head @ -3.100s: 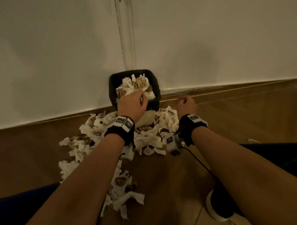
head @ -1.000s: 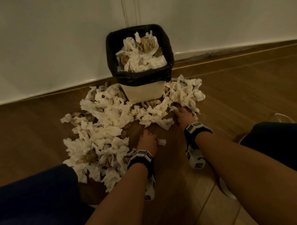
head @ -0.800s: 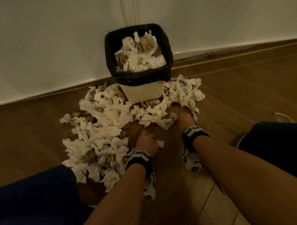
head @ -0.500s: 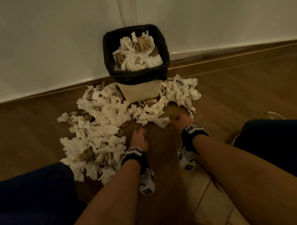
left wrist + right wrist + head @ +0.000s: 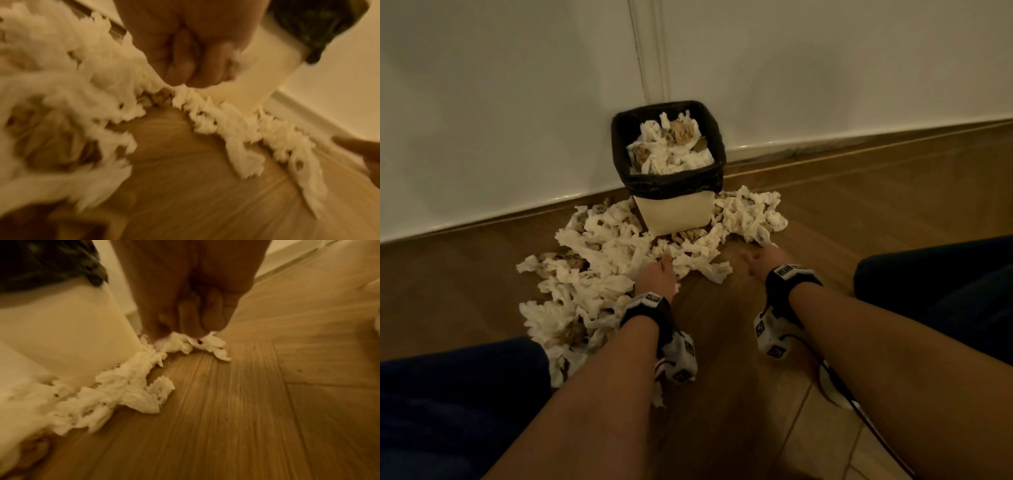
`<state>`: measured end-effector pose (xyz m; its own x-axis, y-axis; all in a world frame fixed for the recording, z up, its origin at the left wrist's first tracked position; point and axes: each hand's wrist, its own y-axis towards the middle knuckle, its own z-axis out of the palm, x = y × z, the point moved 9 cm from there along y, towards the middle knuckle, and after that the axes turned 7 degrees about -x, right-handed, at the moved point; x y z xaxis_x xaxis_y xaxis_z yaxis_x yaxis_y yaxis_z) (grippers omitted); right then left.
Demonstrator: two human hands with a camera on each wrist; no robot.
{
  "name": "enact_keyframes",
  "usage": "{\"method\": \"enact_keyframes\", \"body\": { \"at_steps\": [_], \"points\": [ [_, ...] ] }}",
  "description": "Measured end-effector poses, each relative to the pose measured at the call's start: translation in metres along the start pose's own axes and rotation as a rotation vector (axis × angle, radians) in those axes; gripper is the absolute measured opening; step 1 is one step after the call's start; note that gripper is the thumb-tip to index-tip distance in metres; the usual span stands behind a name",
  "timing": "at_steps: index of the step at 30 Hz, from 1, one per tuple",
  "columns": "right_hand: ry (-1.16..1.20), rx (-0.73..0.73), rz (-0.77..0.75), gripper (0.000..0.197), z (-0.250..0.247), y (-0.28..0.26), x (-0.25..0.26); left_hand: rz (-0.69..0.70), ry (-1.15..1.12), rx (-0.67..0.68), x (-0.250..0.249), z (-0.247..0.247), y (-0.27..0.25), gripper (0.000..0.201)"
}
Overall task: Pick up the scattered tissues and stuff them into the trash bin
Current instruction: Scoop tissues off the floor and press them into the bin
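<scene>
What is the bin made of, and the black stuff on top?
The trash bin looks like smooth cream plastic, going by its plain matte wall. The black liner seems to be thin plastic film: it is crinkled and slightly shiny, folded over the rim.

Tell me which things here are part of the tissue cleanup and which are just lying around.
Part of the job:
scattered tissues
trash bin with its black liner
left hand, gripping tissue
right hand, gripping tissue

Just lying about:
dark cable on the wooden floor
</scene>
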<state>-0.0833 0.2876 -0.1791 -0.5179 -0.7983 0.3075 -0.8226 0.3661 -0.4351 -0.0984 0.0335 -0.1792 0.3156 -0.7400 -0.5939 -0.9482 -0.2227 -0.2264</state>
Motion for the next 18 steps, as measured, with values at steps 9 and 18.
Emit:
{"method": "enact_keyframes", "body": {
  "at_steps": [9,18],
  "points": [
    [0.22,-0.223,-0.085,0.037,-0.064,-0.015,0.032,0.246,-0.02,-0.088,-0.078,-0.042,-0.004,0.054],
    [0.555,-0.152,-0.109,0.034,-0.119,-0.002,0.107,0.427,-0.172,-0.148,-0.157,-0.097,0.012,0.05]
  ]
}}
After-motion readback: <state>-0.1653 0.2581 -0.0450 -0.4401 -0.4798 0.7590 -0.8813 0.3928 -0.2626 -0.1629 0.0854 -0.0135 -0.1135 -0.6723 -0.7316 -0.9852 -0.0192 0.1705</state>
